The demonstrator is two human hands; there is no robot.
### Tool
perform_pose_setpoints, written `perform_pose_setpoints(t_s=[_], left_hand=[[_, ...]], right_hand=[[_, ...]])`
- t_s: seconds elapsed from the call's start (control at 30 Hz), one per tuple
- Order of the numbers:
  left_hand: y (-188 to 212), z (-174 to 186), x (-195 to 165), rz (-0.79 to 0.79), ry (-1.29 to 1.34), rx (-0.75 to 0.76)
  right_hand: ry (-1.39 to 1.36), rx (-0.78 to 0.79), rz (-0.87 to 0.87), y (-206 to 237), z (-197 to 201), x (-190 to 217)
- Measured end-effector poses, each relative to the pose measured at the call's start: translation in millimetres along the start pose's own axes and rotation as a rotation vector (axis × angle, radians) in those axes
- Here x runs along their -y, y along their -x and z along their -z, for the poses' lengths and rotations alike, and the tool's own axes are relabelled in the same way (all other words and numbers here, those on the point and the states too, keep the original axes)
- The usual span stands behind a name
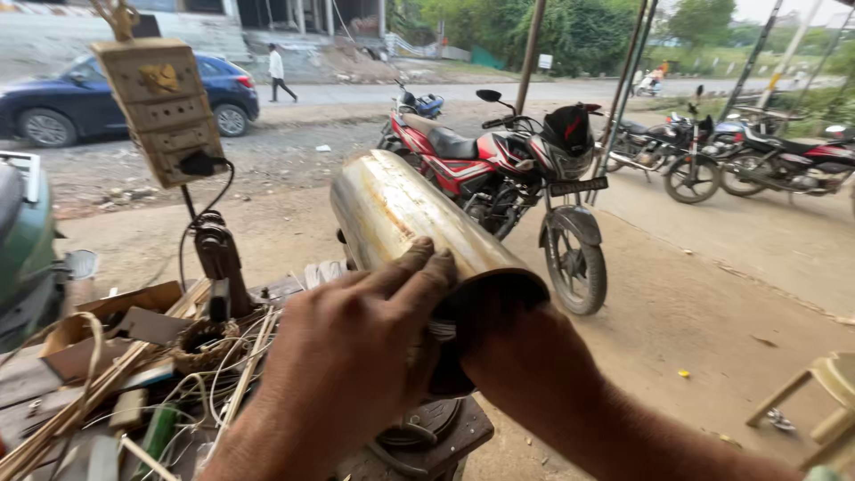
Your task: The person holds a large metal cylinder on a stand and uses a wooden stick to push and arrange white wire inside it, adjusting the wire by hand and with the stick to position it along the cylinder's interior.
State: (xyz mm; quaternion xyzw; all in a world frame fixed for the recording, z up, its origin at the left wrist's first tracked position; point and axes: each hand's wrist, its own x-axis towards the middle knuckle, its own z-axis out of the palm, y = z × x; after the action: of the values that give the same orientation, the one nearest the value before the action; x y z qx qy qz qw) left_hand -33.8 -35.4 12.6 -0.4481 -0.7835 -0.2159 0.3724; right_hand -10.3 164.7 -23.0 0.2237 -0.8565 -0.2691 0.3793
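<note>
Hands on a steel cylinder (405, 214), tilted over our cluttered workbench (445, 436). Our left hand (356, 347) lies spread across its near end, fingers on the shell. Right hand reaches inside the open mouth; grip unseen. Red motorcycle (499, 169) parked just behind.

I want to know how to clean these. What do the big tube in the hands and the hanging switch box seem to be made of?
The tube looks like thin sheet metal, probably steel: dull silver shine with brownish rust-like streaks. The left hand rests on it; the right hand is hidden inside. The switch box looks like yellowed, grimy plastic, though that is less sure.
</note>
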Motion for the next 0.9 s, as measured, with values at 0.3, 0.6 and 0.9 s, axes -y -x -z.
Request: perform_pose_setpoints(t_s=[0.3,0.6,0.9], left_hand=[[16,22,2,0.137,0.052,-0.047],[8,19,-2,0.339,0.175,0.017],[32,-8,-39,0.134,-0.022,-0.389]], right_hand=[[-0.462,-0.331,-0.215,11,-1,37],[-0.751,-0.382,-0.056,36,-1,17],[-0.812,-0.543,-0.134,41,9,13]])
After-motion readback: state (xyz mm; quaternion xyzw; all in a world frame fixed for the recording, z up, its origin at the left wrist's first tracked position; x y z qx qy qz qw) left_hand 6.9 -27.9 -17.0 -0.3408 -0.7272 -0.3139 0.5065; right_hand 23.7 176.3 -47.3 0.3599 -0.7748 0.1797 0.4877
